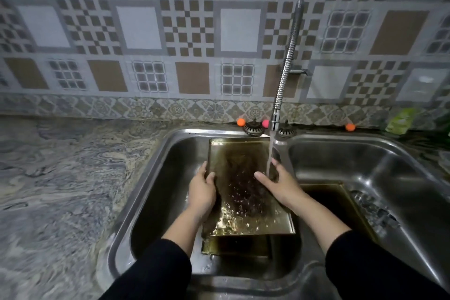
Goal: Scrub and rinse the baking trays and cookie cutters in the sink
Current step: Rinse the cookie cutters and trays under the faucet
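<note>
Two hands on one baking tray (233, 153), tilted in the left basin of the sink (155, 178) under the running tap (280, 105). The left hand (202, 192) grips the tray's left edge, fingers curled round it; the right hand (280, 185) lies flat on the wet face, in the stream. Another tray (336, 197) waits in the right basin. A wet, slippery tray could slide from that one-sided grip and clatter onto the tray beneath.

**Clearance around left basin**

Baking tray (243, 178) fills the left basin (158, 178) centre; narrow gaps at each side. Faucet hose (287, 61) and water stream (270, 153) block the rear right. A second tray (341, 202) occupies the right basin's (365, 161) near side.
</note>
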